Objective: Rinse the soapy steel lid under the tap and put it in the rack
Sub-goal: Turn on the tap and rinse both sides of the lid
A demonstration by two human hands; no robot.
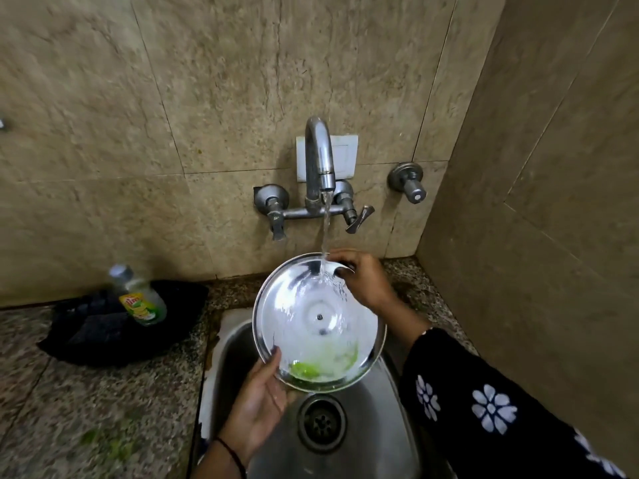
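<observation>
1. Round shiny steel lid (pixel 316 319) held over the stainless steel sink (pixel 373 430), inner face up, tilted toward the camera; small dark centre rivet visible.
2. Stream of water (pixel 325 233) from the curved chrome wall tap (pixel 320 160) lands on the lid's far edge, just beside the right hand, and spreads across the inner face.
3. Green soapy residue (pixel 307 369) pooled at the lid's near, lower rim.
4. Left hand (pixel 257 406): grips the near rim, thumb on the inner face, palm beneath.
5. Right hand (pixel 363 278): fingers curled over the far rim, gripping it; dark sleeve with white flower print (pixel 491 406).
6. Round black drain (pixel 321 423) directly below the lid.
7. Clear dish-soap bottle with yellow-green label (pixel 138 295) stands on a black cloth (pixel 103 333) on the speckled granite counter (pixel 86 409), left of the sink.
</observation>
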